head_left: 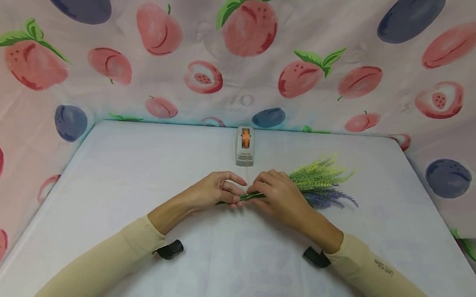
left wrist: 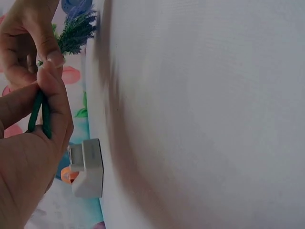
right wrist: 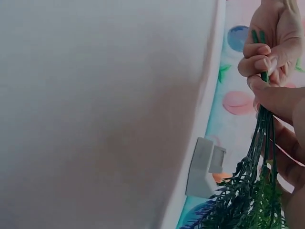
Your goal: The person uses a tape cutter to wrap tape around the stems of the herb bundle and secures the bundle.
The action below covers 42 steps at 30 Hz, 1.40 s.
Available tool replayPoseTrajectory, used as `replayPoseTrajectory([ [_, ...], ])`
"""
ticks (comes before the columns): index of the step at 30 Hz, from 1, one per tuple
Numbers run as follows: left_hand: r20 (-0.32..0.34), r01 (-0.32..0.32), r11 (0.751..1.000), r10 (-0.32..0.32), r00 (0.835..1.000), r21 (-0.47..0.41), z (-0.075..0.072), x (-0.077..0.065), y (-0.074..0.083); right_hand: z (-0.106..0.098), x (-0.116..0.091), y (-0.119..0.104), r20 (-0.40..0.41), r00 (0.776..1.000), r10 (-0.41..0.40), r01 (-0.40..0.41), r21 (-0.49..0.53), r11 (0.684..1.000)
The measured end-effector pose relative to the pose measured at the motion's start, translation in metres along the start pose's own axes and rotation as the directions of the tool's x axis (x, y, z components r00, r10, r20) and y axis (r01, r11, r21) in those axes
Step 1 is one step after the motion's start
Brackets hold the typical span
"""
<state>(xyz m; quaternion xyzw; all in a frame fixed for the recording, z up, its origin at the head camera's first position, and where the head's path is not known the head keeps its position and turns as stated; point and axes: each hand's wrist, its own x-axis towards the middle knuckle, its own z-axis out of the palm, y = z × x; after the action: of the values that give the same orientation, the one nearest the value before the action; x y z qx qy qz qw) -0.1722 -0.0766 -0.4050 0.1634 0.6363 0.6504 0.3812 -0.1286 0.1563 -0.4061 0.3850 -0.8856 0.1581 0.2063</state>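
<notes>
A bunch of artificial lavender, with yellow-green sprigs (head_left: 319,173) and purple sprigs (head_left: 328,198), is held sideways above the table, flowers to the right. My left hand (head_left: 214,190) pinches the green stems (left wrist: 46,119) near their ends, two of which show against the palm in the left wrist view. Close beside it, my right hand (head_left: 283,196) holds the gathered stems (right wrist: 265,126) between thumb and fingers. A grey tape dispenser (head_left: 244,149) with an orange core stands just beyond both hands. Between dispenser and fingers runs a faint pale strip, perhaps clear tape.
The white table (head_left: 181,274) has its back edge against a fruit-print cloth (head_left: 204,34), which also hangs along both sides. Black wrist pieces (head_left: 170,250) stick out below the beige sleeves (head_left: 104,261).
</notes>
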Motion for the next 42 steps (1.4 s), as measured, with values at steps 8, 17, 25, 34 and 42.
replayPoseTrajectory([
  [8,0.032,0.012,1.000,-0.013,0.999,0.027,-0.0015,0.0018,0.0018,0.0031,-0.0028,-0.0004,-0.046,0.999,0.005,-0.005,-0.004,1.000],
  [17,0.033,0.009,0.998,-0.011,0.999,0.062,-0.0055,0.0016,0.0016,-0.0004,-0.0034,-0.0001,0.002,1.000,0.021,-0.021,-0.099,0.995],
  [25,0.001,-0.007,0.985,0.007,1.000,0.170,-0.0067,0.0025,0.0005,-0.0014,-0.0067,0.0005,0.032,0.996,0.079,-0.076,-0.097,0.992],
  [34,-0.020,-0.076,0.912,0.091,0.996,0.403,-0.0037,-0.0013,-0.0012,-0.0006,-0.0051,-0.0013,0.104,0.981,0.162,-0.157,-0.061,0.986],
  [42,-0.048,-0.102,0.834,0.152,0.987,0.543,-0.0003,-0.0028,0.0014,-0.0020,0.0001,-0.0016,0.109,0.970,0.217,-0.215,-0.025,0.976],
])
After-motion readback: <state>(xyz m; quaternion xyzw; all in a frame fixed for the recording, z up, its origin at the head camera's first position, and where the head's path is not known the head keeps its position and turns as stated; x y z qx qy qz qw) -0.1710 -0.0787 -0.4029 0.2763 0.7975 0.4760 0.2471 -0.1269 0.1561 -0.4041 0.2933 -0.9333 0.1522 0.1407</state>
